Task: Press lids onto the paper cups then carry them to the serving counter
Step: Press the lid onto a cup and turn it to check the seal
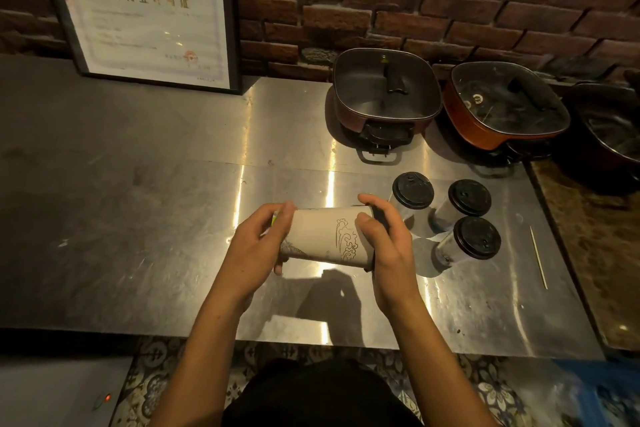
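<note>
I hold a white paper cup (pixel 322 236) with a cloud drawing sideways above the steel counter (pixel 156 218). My left hand (pixel 258 244) grips its base end. My right hand (pixel 384 239) wraps the rim end, where a dark lid edge (pixel 379 215) shows between my fingers. Three paper cups with black lids stand on the counter just to the right: one at the back left (pixel 412 191), one at the back right (pixel 469 198), one in front (pixel 477 237).
A thin wooden stick (pixel 538 256) lies right of the cups. Electric hot pots (pixel 386 94) (pixel 505 107) stand at the back right against the brick wall. A framed certificate (pixel 145 10) leans at the back left. The counter's front edge is near my body.
</note>
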{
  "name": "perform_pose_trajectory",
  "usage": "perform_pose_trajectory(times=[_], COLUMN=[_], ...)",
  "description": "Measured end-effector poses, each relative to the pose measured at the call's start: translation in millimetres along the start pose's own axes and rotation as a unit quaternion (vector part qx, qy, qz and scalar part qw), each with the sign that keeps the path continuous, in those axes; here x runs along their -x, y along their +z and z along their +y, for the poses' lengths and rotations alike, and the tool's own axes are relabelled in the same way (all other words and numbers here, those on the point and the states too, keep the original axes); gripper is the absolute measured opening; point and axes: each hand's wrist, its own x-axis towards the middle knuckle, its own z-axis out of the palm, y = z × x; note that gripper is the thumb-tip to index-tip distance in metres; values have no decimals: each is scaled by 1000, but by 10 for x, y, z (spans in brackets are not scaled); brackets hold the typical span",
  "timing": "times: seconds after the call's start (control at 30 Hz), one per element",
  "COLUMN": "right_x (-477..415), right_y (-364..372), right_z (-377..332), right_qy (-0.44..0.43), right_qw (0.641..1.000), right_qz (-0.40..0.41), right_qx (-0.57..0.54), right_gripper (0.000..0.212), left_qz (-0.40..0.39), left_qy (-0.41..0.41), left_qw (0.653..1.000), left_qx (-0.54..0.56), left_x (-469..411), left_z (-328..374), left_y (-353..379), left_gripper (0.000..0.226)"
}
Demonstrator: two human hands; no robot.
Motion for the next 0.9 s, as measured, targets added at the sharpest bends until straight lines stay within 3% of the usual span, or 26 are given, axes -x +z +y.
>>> perform_pose_trajectory(times=[0.1, 0.2, 0.3, 0.37, 0.57, 0.73, 0.9], right_x=[-5, -14, -7, 9, 17, 63, 59], right_y=[-22, -73, -95, -97, -128, -145, -199], right_z=[20, -7, -18, -11, -27, -27, -41], right_qy=[-30, -32, -44, -60, -53, -86, -50], right_qw=[999, 999, 998, 997, 997, 995, 998], right_qz=[1, 9, 11, 9, 25, 8, 1], right_qx=[36, 29, 37, 57, 54, 58, 40], right_gripper=[41, 41, 43, 42, 46, 50, 49], left_qz=[-24, -65, -10, 16, -23, -42, -84], left_qy=[13, 47, 17, -4, 44, -6, 63], left_qw=[999, 997, 1000, 1000, 998, 999, 994], left_qx=[16, 15, 3, 15, 36, 20, 5], left_x=[14, 37, 33, 24, 61, 75, 116], left_z=[-23, -51, -17, -3, -15, 52, -18], left_y=[-20, -69, 23, 73, 24, 112, 41], left_gripper=[15, 30, 19, 23, 28, 42, 32])
